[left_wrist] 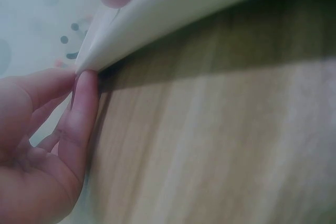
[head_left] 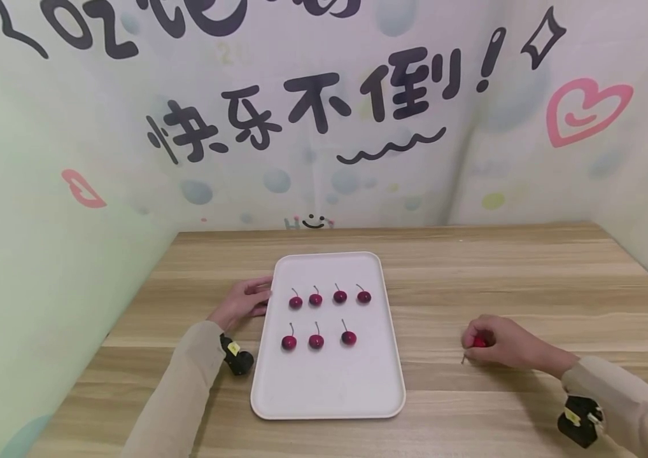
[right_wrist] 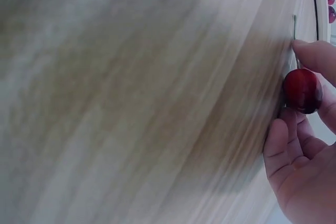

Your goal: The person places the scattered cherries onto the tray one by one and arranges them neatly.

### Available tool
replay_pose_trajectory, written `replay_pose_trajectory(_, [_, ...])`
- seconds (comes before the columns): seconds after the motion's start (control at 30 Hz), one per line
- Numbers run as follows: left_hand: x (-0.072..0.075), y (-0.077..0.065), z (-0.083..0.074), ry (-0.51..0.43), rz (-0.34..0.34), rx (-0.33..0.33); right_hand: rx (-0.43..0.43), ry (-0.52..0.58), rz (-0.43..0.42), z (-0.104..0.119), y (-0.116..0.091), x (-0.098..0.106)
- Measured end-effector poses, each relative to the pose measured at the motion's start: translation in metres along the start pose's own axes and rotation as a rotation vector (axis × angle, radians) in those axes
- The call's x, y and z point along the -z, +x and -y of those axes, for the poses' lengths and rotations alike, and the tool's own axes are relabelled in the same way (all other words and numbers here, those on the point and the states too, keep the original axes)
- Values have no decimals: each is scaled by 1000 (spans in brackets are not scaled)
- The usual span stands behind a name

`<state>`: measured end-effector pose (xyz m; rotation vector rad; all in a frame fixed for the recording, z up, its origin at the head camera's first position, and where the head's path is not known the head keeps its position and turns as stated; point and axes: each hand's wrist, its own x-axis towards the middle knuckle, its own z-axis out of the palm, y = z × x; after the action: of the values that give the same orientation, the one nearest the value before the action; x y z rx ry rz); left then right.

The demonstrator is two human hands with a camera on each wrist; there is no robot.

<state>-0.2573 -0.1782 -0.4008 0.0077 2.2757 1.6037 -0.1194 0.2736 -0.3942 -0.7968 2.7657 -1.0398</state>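
A white rectangular tray (head_left: 326, 394) lies on the wooden table, bearing several dark red cherries (head_left: 315, 299) with thin stems pointing mostly away from me. They form two rows: several in the far row, three in the near one. My left hand (head_left: 240, 301) is at the tray's left edge; in the left wrist view its thumb and a finger (left_wrist: 86, 90) pinch the rim. Off to the tray's right, my right hand (head_left: 498, 343) holds a single red cherry (right_wrist: 303, 91) between thumb and fingers, close over the table. That cherry's stem points towards me.
The wooden table (head_left: 450, 280) extends on both sides of the tray. Behind it hangs a pale cloth (head_left: 393, 184) printed with large dark characters and a pink heart. Each sleeved forearm wears a small black wrist camera (head_left: 580, 420).
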Motion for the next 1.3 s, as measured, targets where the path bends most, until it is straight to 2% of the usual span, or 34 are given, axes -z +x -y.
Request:
replay_pose_trajectory(0.07, [0,0,0,1,4,-1,-11,-17,-8,0,0,0])
replay_pose_trajectory(0.3, [0,-1,-2,1,-1,7,-143,-58,-25,2,4,0])
replay_pose_trajectory(0.53, [0,1,0,3,7,-3,-156,-29,7,5,5,1])
replay_pose_trajectory(0.67, [1,2,0,5,9,-6,-127,-15,28,5,6,1])
replay_pose_trajectory(1.03, [1,1,2,5,11,-9,-4,16,23,5,6,-3])
replay_pose_trajectory(1.3, [1,2,1,7,10,-9,168,-12,-13,2,5,-7])
